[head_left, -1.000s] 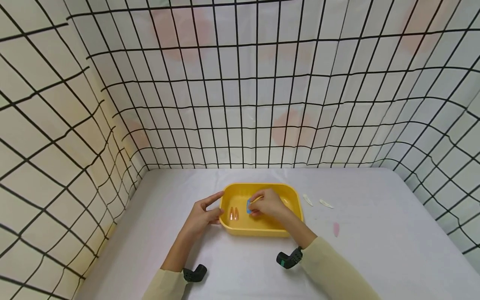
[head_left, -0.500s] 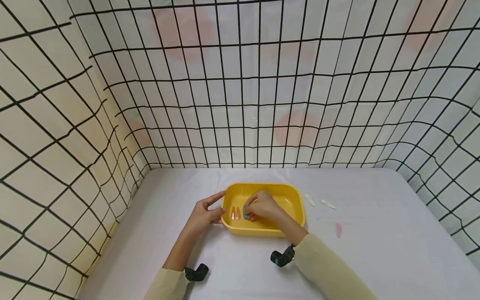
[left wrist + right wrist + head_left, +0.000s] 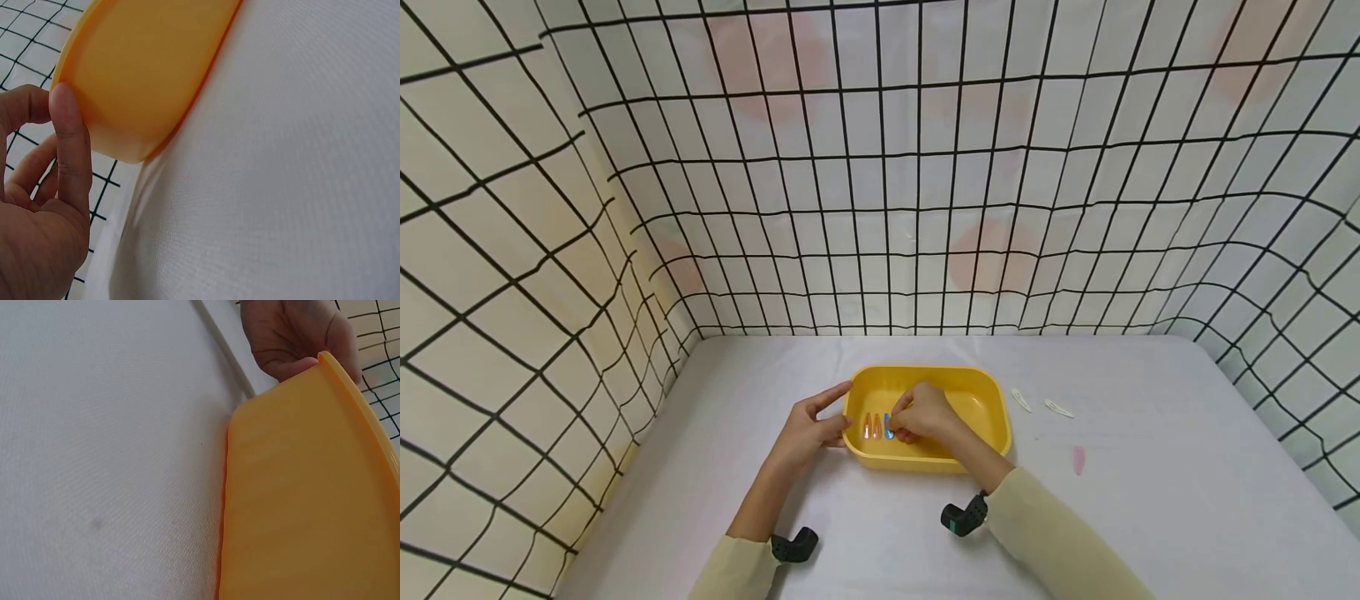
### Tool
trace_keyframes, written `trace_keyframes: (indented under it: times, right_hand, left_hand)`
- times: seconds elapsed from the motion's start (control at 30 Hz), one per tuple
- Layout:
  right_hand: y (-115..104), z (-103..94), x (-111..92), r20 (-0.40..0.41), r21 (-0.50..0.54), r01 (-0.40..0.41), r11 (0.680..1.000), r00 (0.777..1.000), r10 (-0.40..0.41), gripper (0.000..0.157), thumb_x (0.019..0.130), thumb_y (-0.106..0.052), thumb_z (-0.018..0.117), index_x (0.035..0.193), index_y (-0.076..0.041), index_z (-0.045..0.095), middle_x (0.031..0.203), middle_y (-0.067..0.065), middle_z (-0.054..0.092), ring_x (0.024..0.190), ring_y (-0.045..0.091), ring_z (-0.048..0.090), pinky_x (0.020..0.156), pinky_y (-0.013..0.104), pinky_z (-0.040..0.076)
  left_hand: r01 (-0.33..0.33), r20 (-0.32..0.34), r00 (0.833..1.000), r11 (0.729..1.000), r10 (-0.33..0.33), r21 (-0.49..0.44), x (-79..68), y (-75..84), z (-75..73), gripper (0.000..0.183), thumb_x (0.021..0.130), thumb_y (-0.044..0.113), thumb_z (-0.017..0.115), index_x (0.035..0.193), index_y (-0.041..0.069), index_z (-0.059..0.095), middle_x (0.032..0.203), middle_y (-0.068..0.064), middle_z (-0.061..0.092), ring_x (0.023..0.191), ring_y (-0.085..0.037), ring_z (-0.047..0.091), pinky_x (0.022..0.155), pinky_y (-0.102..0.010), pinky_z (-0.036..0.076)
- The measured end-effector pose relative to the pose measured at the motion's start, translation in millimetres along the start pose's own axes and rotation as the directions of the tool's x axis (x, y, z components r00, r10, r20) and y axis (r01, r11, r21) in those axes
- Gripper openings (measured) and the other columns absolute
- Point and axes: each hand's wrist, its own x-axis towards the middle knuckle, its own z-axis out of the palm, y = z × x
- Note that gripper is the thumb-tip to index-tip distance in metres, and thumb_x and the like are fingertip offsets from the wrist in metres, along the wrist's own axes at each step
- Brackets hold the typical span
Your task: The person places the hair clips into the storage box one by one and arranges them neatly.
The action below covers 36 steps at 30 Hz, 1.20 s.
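Observation:
In the head view my left hand [image 3: 801, 431] holds the left end of a yellow tray [image 3: 917, 467]. The left wrist view shows the thumb of my left hand [image 3: 53, 187] on the outer wall of the tray [image 3: 144, 69], pinching its rim. Inside, my right hand [image 3: 927, 412] has its curled fingertips at a blue snap hair clip [image 3: 888, 426], partly covering it. Left of that clip lie two orange hair clips [image 3: 872, 426], side by side on the tray floor. The right wrist view shows my left hand at the rim; my right hand is out of it.
To the right of the tray, two white hair clips [image 3: 1020, 400] and a pink hair clip [image 3: 1078, 460] lie on the white-covered table [image 3: 1150, 517]. A black wire grid [image 3: 913, 208] stands round the back and sides. Both wrists wear black cameras [image 3: 793, 546].
My right hand has shifted left inside the tray with the blue hair clip, which now lies close beside the orange ones. My left hand keeps its hold on the rim.

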Motion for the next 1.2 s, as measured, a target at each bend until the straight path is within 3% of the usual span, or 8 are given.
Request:
trace_keyframes:
  times: [0.2,0.6,0.83,1.0,1.2]
  right_hand:
    - [-0.4,-3.0,-1.9,0.003,0.009,0.011,1.0,1.0,-0.011,0.012,0.082,-0.007,0.083,0.08,-0.001,0.074,0.066,0.01,0.071,0.054,0.017,0.069,0.055,0.027,0.061]
    - [4.1,-21.3,-6.7,-0.004,0.067,-0.024,0.997,1.0,0.024,0.017,0.085,-0.012,0.082,0.094,-0.001,0.074,0.078,0.01,0.073,0.064,0.019,0.07,0.061,0.028,0.063]
    - [10.6,-41.4,-13.6,-0.009,0.079,-0.008,0.997,1.0,0.009,0.021,0.088,-0.021,0.081,0.102,-0.006,0.074,0.089,0.008,0.075,0.077,0.021,0.069,0.074,0.029,0.063]
    - [17.3,-62.5,-19.9,0.0,0.087,0.066,0.994,0.998,-0.066,0.022,0.092,-0.021,0.077,0.108,-0.006,0.074,0.1,0.009,0.076,0.088,0.027,0.071,0.085,0.037,0.063]
    - [23.5,-87.5,-31.1,-0.024,0.07,0.11,0.991,0.994,-0.109,0.026,0.094,-0.023,0.075,0.112,-0.005,0.073,0.104,0.012,0.076,0.093,0.03,0.072,0.085,0.036,0.064]
  left_hand:
    - [-0.013,0.012,1.0,1.0,0.013,-0.007,0.9,-0.9,0.7,0.062,0.086,0.004,0.072,0.145,0.02,0.061,0.157,-0.003,0.05,0.062,-0.016,0.068,0.063,-0.024,0.063]
    - [-0.012,0.016,1.0,1.0,0.012,0.0,-0.1,0.6,2.8,0.062,0.087,0.003,0.072,0.146,0.021,0.06,0.157,-0.004,0.05,0.062,-0.017,0.068,0.063,-0.024,0.063]
    - [-0.011,0.005,1.0,1.0,0.011,0.008,-0.9,0.1,1.2,0.062,0.087,0.005,0.072,0.144,0.024,0.061,0.158,-0.002,0.05,0.061,-0.017,0.064,0.062,-0.023,0.062]
    - [-0.011,0.002,1.0,1.0,0.011,0.006,0.3,0.5,0.0,0.061,0.087,0.005,0.072,0.144,0.025,0.062,0.156,-0.002,0.051,0.061,-0.017,0.065,0.063,-0.024,0.063]
    - [0.005,-0.004,1.0,1.0,-0.005,0.005,1.0,-0.1,-0.3,0.061,0.086,0.005,0.073,0.143,0.026,0.063,0.156,-0.001,0.051,0.061,-0.017,0.065,0.063,-0.024,0.062]
